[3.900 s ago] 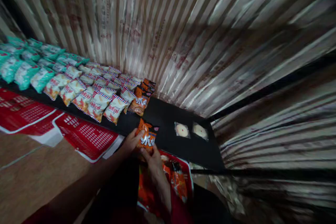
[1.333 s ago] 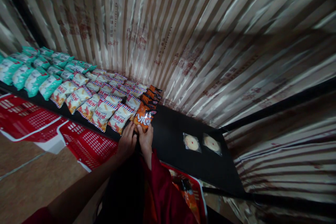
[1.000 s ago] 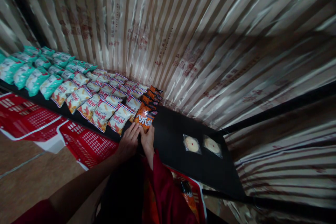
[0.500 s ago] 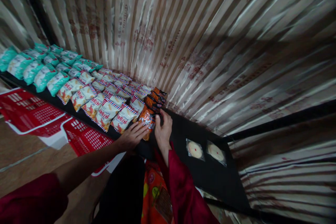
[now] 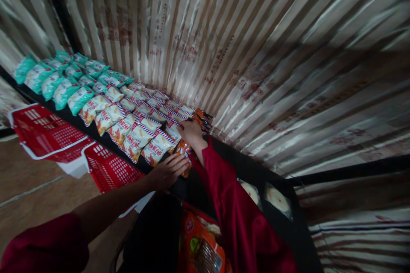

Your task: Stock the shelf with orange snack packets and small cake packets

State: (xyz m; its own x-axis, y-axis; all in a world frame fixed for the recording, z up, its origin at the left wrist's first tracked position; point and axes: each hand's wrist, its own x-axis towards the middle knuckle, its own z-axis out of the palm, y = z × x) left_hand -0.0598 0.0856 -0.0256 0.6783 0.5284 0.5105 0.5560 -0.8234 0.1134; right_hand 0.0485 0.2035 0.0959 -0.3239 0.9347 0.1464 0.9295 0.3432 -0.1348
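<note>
A black shelf (image 5: 246, 166) carries rows of snack packets: teal ones (image 5: 60, 81) at the left, white and orange ones (image 5: 134, 134) in the middle, and a short row of orange packets (image 5: 201, 116) at the right end. My left hand (image 5: 168, 170) lies flat, fingers stretched, touching the front orange packet (image 5: 185, 150) at the shelf edge. My right hand (image 5: 190, 131), in a red sleeve, reaches further back and rests curled on the orange packets; whether it grips one is hidden.
Two clear-wrapped round cakes (image 5: 277, 198) lie on the shelf at the right. Red baskets (image 5: 109, 168) stand below the shelf at the left. A large orange bag (image 5: 200, 247) sits near my body. A striped curtain (image 5: 256, 51) hangs behind the shelf.
The orange packet was set into the row. My right hand then moved from its front edge back along the orange row, while the left hand stayed flat at the front.
</note>
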